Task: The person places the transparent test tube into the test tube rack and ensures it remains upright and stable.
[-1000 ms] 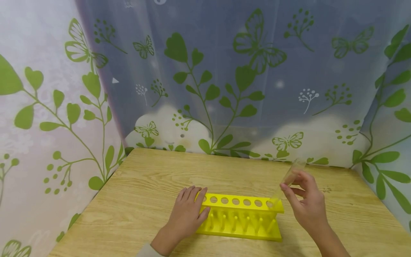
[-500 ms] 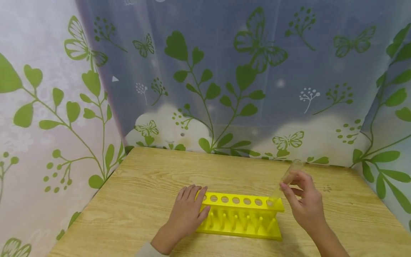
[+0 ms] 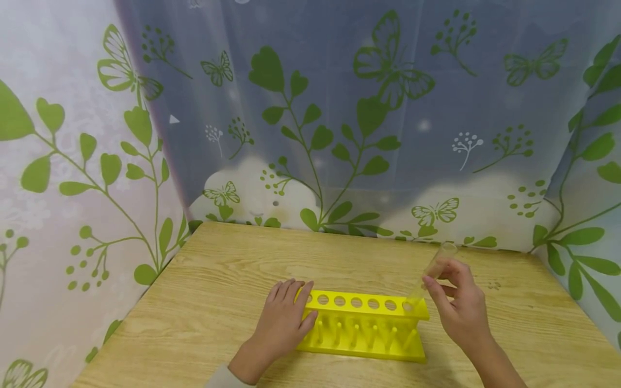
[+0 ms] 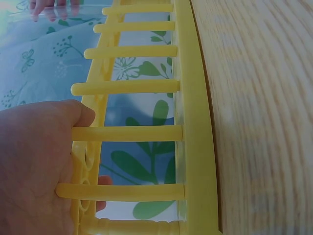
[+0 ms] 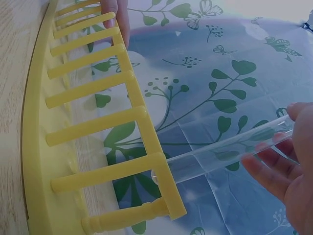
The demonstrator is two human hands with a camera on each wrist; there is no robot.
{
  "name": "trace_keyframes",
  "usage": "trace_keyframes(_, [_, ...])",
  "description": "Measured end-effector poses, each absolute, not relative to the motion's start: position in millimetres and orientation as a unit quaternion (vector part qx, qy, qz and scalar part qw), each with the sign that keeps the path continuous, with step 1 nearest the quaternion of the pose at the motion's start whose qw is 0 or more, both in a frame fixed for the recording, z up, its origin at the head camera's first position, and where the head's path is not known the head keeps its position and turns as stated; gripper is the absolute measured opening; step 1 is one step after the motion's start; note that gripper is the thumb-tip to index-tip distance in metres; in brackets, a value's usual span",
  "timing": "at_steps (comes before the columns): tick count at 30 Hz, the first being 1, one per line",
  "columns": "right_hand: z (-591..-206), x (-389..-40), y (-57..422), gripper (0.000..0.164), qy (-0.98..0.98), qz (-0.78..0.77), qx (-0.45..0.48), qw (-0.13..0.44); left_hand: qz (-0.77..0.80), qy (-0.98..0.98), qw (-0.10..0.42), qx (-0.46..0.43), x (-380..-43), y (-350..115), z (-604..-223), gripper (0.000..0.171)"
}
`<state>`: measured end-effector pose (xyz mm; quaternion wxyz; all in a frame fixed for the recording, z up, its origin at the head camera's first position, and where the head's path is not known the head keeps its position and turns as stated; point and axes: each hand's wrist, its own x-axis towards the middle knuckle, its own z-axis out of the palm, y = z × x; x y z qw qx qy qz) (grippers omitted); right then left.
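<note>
A yellow test tube rack (image 3: 364,353) with a row of round holes on top and pegs below stands on the table. My left hand (image 3: 286,318) grips its left end, thumb along the front edge and fingers over the top; in the left wrist view, a fingertip (image 4: 101,193) shows behind the rack. Between thumb and fingers, my right hand (image 3: 463,302) pinches a clear glass test tube (image 3: 430,272). The tube leans up to the right. Its rounded lower end pokes through the rack's rightmost hole, just under the top plate in the right wrist view (image 5: 155,177).
The rack rests on a wood-grain table (image 3: 233,258). Behind the table hangs a blue-grey curtain (image 3: 330,134) printed with green leaves and butterflies. Pale patterned sheets close off the left side (image 3: 73,215) and the right side (image 3: 597,215).
My right hand and the test tube have shifted very slightly left. My left hand and the rack keep their places.
</note>
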<state>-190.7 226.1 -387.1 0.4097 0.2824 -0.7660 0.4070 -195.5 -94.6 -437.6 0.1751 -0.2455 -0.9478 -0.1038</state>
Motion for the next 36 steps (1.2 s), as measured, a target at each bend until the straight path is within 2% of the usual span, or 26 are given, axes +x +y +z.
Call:
trace_keyframes(11, [-384.5, -187.3, 225.4, 0.034, -0.779, 0.421, 0.262, 0.384, -0.102, -0.948, 0.175, -0.246, -195.7, -94.5, -436.2, 0.052])
trace_keyframes(15, [-384.8, -187.6, 225.5, 0.029, -0.779, 0.423, 0.262, 0.382, -0.103, -0.948, 0.176, -0.246, -195.6, -94.3, -437.1, 0.052])
trace_keyframes(23, [-388.1, -193.0, 226.8, 0.019, -0.760, 0.417, 0.295, 0.402, -0.105, -0.947, 0.177, -0.246, -195.2, -94.3, -437.6, 0.052])
trace_keyframes(36, [-390.1, -196.0, 228.8, 0.015, -0.758, 0.405, 0.309, 0.409, -0.102, -0.951, 0.168, -0.240, -196.0, -94.4, -440.1, 0.053])
